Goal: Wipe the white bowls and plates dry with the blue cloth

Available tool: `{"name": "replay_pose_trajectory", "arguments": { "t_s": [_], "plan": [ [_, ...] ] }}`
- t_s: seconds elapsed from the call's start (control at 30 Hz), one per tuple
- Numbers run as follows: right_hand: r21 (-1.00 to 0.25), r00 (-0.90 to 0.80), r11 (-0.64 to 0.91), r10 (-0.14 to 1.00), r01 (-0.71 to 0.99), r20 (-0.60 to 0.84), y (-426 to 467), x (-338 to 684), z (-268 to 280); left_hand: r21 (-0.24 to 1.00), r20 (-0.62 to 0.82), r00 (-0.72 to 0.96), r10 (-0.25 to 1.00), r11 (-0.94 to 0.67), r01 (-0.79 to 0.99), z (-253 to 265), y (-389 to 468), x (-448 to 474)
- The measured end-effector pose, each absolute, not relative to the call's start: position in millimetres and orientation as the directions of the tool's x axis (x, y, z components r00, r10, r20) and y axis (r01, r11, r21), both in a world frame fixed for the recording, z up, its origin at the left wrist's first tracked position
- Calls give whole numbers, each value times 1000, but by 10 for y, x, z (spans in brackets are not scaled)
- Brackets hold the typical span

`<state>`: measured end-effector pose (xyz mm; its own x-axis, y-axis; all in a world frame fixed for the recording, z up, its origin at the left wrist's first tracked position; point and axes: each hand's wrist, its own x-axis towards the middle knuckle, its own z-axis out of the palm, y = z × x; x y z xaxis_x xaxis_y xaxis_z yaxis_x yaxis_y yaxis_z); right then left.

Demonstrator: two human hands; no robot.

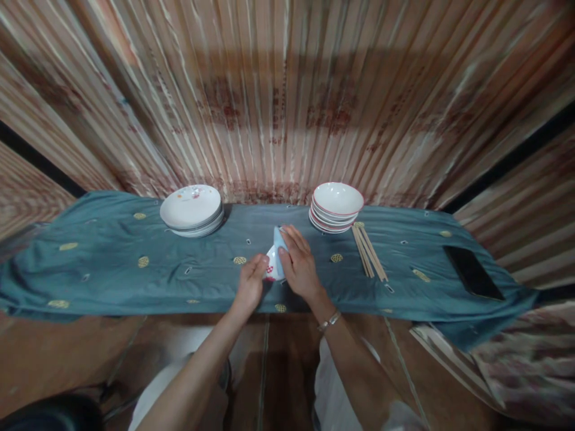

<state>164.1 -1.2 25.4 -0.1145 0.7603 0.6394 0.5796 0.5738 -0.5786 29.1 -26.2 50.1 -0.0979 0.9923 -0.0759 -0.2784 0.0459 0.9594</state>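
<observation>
My left hand (252, 276) grips the left side of a small white bowl (271, 270) with a red pattern, thumb on its rim. The bowl is tilted on its side above the cloth-covered table. In my right hand (299, 263) a light blue cloth (279, 239) is pressed against the bowl's right side. My right palm and fingers hide part of the bowl and much of the cloth. A bracelet circles my right wrist.
A stack of white plates (191, 206) stands at the back left, red-rimmed bowls (336, 200) at the back right. Chopsticks (369, 251) lie beside the bowls, and a black phone (474, 272) further right. Behind the teal-covered table (108, 251) hangs a pleated curtain (278, 90).
</observation>
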Motion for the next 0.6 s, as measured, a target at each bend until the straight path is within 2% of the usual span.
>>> {"name": "replay_pose_trajectory", "arguments": {
  "t_s": [0.13, 0.2, 0.27, 0.37, 0.43, 0.6],
  "plan": [
    [-802, 61, 477, 846, 359, 530, 164, 1757, 204, 959, -75, -103, 992, 43, -281, 505, -228, 285],
    [-909, 143, 377, 904, 178, 402, 266, 1817, 142, 955, -77, -111, 991, 41, -295, 496, -214, 281],
    [-965, 207, 260, 945, -9, 253, 360, 1869, 67, 941, -97, -104, 990, 57, -334, 498, -205, 283],
    [-947, 282, 156, 956, -280, 74, 457, 1910, -46, 895, -145, -90, 985, 91, -438, 537, -196, 295],
    [-905, 244, 113, 970, -410, 10, 484, 1908, -103, 853, -180, -95, 979, 107, -510, 578, -189, 306],
    [-844, 129, 37, 991, -535, -38, 470, 1802, -144, 764, -233, -125, 964, 102, -637, 667, -169, 329]
  ]
}}
